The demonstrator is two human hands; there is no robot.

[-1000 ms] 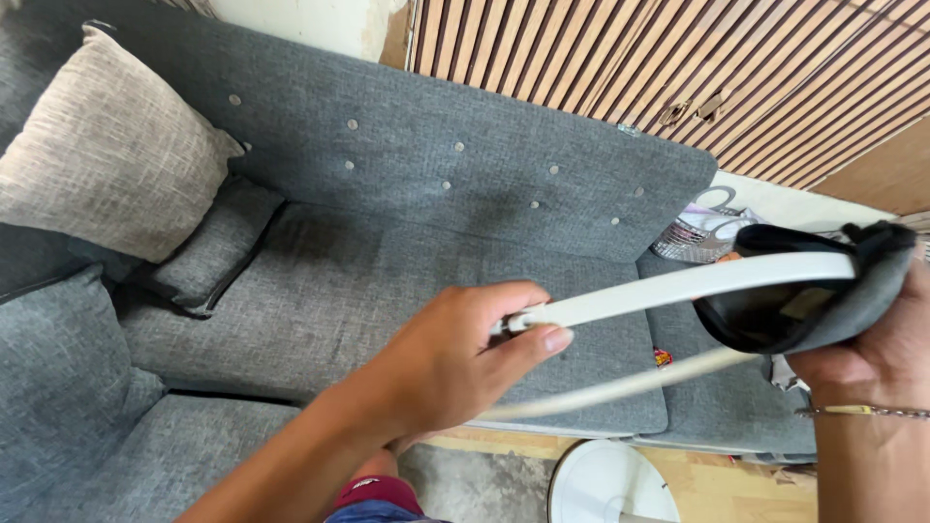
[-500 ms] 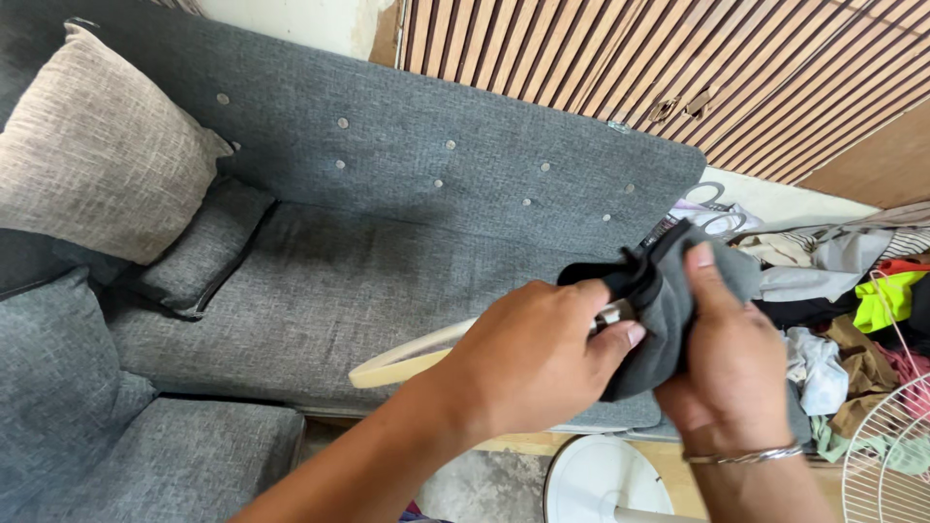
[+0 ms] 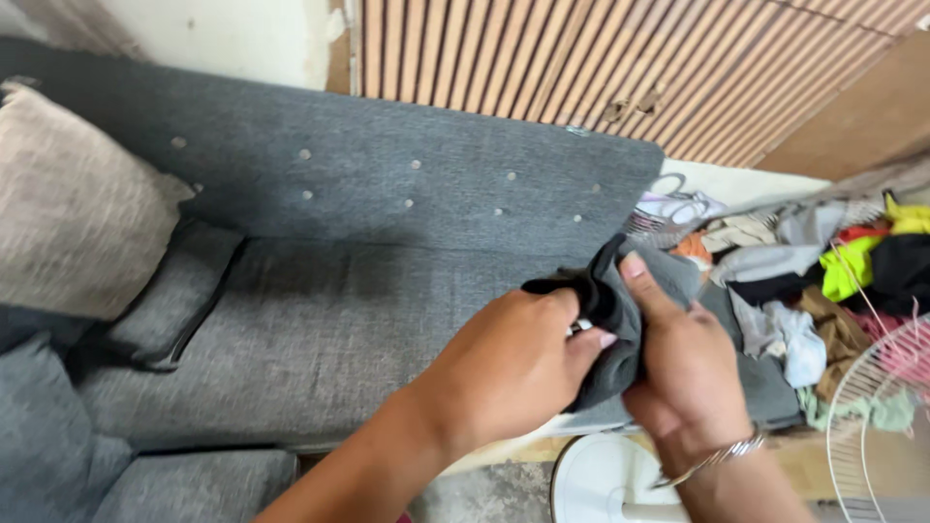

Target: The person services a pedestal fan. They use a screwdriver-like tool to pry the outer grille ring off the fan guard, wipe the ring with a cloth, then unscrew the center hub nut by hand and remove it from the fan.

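While both hands meet above the near edge of the grey sofa [image 3: 320, 320], the left hand [image 3: 509, 373] and right hand [image 3: 683, 373] each clutch a bunched dark grey cloth [image 3: 620, 305]. Heaped clothes [image 3: 823, 271] lie right; a beige cushion [image 3: 73, 203] sits far left.

Greys against striped wood and a bright clothes heap

A dark grey garment [image 3: 612, 320] is seen over a mid-grey button-dotted sofa [image 3: 387, 252]; a beige woven cushion [image 3: 73, 208], brown slatted panelling [image 3: 620, 68], a white fan [image 3: 872, 407] and a clothes pile [image 3: 823, 271] flecked neon yellow-green, red and black are shown.
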